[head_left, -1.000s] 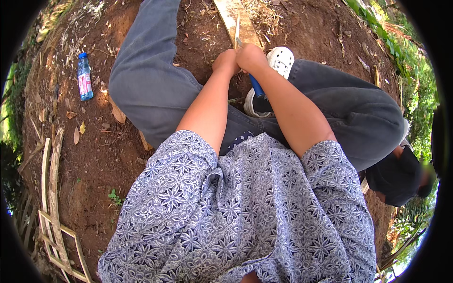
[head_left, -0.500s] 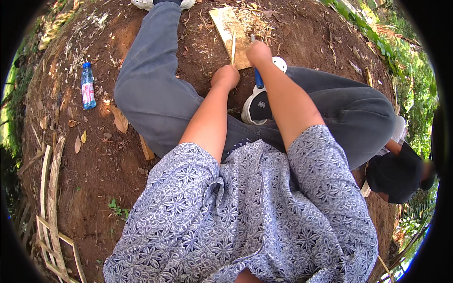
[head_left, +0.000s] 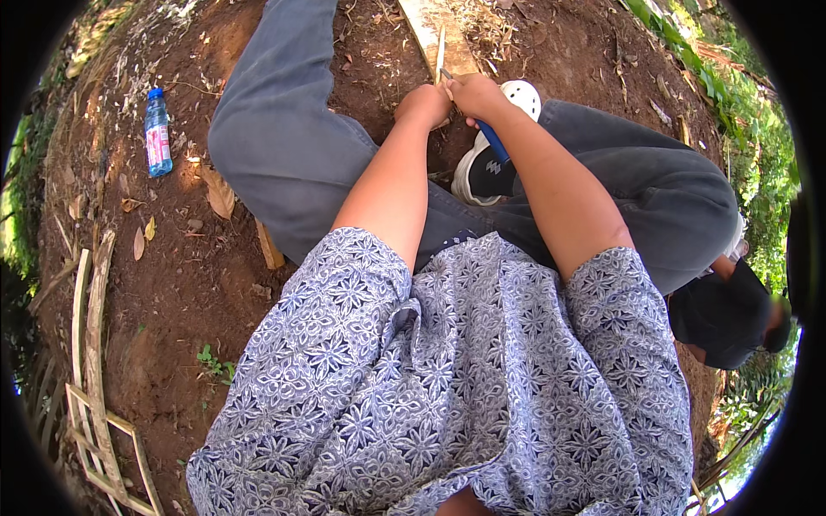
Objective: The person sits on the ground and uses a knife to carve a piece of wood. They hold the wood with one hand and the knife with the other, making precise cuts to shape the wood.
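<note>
My left hand [head_left: 424, 107] is closed round the near end of a thin pale wooden stick [head_left: 441, 50], which points away from me over a flat wooden board [head_left: 422, 27] on the ground. Right beside it, my right hand [head_left: 478, 96] grips a knife with a blue handle [head_left: 493, 142]. The handle's end sticks out behind my right hand, toward my shoe. A short stretch of the blade shows at the stick, just ahead of my left fingers. Most of the blade is hidden by my hand, and the two hands nearly touch.
My bent legs in grey trousers [head_left: 275, 129] flank the board, with a white clog [head_left: 520, 99] close to my right hand. On the left stand a blue-capped bottle [head_left: 158, 138] and, nearer, long wooden strips [head_left: 93, 327]. Another person in black [head_left: 723, 314] is at the right.
My right hand has come in toward my left hand, and the knife has tilted so its blade meets the stick. The whole view has shifted slightly, with the board now higher in it.
</note>
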Demonstrator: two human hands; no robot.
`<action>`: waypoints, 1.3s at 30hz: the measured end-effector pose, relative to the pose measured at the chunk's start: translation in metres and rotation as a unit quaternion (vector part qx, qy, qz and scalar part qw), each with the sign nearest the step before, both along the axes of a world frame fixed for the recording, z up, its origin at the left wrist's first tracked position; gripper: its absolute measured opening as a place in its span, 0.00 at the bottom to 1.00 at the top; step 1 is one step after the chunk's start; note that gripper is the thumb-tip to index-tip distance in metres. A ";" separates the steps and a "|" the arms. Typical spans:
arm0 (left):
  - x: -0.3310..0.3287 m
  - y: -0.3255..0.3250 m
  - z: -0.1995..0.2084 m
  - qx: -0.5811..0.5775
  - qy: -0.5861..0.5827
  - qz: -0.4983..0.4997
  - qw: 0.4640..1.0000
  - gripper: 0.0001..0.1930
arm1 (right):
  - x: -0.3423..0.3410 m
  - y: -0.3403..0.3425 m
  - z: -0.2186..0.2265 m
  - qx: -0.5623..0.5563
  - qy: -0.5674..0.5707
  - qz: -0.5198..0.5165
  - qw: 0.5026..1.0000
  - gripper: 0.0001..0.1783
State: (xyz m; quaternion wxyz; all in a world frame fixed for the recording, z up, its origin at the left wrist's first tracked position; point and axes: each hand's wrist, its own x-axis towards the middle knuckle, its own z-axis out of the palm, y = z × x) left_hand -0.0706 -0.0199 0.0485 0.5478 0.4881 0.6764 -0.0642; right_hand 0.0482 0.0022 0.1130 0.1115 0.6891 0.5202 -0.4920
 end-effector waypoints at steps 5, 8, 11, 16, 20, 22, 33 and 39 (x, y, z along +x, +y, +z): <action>0.002 0.004 -0.002 -0.021 0.004 -0.036 0.999 0.30 | -0.005 0.003 -0.002 -0.003 -0.024 0.028 0.999 0.23; -0.003 0.002 -0.008 -0.018 0.012 -0.071 0.997 0.28 | -0.018 0.003 0.000 -0.018 -0.065 0.018 0.998 0.20; -0.004 0.000 -0.012 -0.002 0.010 -0.033 0.999 0.25 | -0.024 -0.003 -0.017 0.058 -0.070 0.007 0.996 0.18; -0.009 0.003 -0.001 0.002 -0.009 -0.011 1.000 0.26 | -0.027 0.006 -0.035 0.069 -0.080 -0.012 0.994 0.18; 0.007 0.004 0.000 0.002 -0.006 -0.033 0.999 0.27 | 0.006 0.019 -0.093 0.223 -0.176 0.046 0.958 0.20; 0.015 -0.011 -0.004 0.017 -0.003 -0.005 1.000 0.28 | 0.020 0.035 -0.088 0.193 -0.146 0.016 0.970 0.22; 0.004 0.000 -0.009 -0.017 -0.018 0.017 1.000 0.32 | 0.003 0.006 -0.010 0.002 0.009 0.010 1.000 0.28; 0.001 0.000 0.001 -0.045 -0.040 0.034 0.998 0.27 | -0.005 0.004 0.007 0.006 -0.028 0.063 0.998 0.25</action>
